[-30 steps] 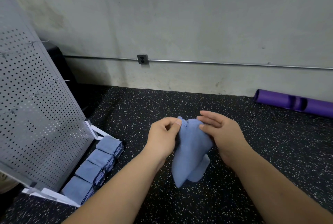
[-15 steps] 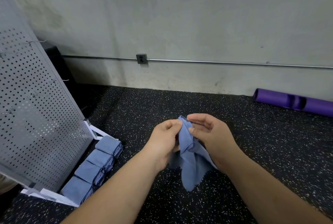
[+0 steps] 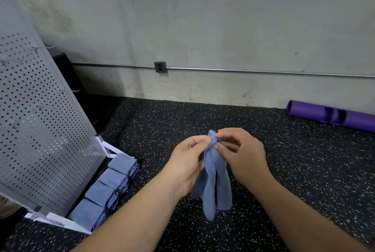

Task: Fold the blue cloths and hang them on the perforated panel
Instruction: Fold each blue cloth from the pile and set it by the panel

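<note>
Held close together above the black speckled floor [image 3: 203,113], the left hand [image 3: 188,162] and right hand [image 3: 245,156] pinch only the top of the limp blue fabric cloth [image 3: 215,186], right of the grey perforated metal panel [image 3: 40,120], so its bunched layers may slip and fold crooked.

Head camera looks forward-down, close over left hand [image 3: 187,163] and right hand [image 3: 244,157].

We see two arms, bare from fingertips to the frame's bottom edge: L hand [image 3: 186,162] & R hand [image 3: 243,158], L forearm [image 3: 132,217] & R forearm [image 3: 304,217], all uncovered. Nails look short, prob. plain; pic's too soft there for us to be sure.
</note>
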`<state>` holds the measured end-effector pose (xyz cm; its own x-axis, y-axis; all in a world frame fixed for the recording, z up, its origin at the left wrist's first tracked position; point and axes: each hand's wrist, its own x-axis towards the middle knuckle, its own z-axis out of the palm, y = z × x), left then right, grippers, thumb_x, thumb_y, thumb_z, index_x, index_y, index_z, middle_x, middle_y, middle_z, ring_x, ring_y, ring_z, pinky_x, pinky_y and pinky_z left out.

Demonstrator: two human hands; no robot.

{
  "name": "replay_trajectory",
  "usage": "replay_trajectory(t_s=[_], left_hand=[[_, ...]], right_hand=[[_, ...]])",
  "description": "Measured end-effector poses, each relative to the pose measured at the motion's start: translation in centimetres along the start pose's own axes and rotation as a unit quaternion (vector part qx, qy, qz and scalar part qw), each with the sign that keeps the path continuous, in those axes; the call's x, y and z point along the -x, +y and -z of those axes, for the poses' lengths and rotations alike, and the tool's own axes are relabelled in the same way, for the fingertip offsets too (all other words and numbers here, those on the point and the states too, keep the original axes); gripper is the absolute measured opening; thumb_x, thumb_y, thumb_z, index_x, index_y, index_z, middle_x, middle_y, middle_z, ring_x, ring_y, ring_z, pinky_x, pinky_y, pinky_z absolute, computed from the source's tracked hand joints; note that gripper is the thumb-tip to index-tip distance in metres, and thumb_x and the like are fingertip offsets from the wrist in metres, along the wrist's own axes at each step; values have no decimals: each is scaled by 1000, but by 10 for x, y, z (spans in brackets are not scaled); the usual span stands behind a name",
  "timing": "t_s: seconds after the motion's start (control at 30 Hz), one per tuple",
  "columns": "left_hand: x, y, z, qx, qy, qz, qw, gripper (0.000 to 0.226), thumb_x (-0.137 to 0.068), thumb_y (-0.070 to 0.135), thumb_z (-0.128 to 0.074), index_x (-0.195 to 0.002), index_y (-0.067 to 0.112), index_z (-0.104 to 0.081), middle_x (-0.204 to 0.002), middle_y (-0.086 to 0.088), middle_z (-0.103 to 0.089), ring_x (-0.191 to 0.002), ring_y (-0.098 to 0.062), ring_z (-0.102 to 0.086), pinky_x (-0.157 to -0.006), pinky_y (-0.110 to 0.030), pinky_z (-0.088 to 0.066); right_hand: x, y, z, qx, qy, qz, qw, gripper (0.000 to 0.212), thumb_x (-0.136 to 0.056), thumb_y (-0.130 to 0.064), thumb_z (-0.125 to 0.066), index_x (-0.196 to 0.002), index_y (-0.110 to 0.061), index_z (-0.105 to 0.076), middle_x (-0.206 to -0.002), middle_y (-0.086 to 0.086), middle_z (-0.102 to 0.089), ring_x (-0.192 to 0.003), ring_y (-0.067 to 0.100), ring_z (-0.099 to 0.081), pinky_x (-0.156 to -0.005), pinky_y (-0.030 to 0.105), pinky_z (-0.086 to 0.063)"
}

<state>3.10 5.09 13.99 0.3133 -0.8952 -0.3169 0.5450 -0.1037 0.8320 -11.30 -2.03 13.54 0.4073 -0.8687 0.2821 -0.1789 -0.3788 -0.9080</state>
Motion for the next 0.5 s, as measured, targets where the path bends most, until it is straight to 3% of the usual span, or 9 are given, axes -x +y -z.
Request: replay_trajectory(t_s=[0.17, 0.3, 0.5], left_hand=[[3, -1, 1, -48, -62, -57, 995, 30, -102, 13, -71, -128, -1, -65, -113, -25, -77, -101, -31, -76, -89, -39, -61], [-5, -5, 6, -140, 0, -95, 986, 16, -106, 20, -66, -114, 7, -73, -106, -24, -78, -94, -28, -74, -91, -45, -59], [-9, -3, 6, -152, 38, -100, 982, 19, -107, 22, -65, -101, 12, -80, -106, -14, -80, -94, -19, -72, -95, -42, -59]], right_hand=[[-1, -1, 5, 98, 37, 38, 994, 19, -89, -21, -84, -99, -36, -78, -99, -21, -72, -94, 0, -69, -78, 16, -56], [-2, -2, 7, 197, 61, 70, 976, 7, -90, -39, -81, -95, -41, -76, -97, -26, -68, -101, 0, -62, -85, 27, -52], [1, -7, 8, 211, 70, 86, 971, 8, -92, -35, -80, -92, -38, -72, -91, -26, -66, -97, 0, -61, -82, 23, -49]])
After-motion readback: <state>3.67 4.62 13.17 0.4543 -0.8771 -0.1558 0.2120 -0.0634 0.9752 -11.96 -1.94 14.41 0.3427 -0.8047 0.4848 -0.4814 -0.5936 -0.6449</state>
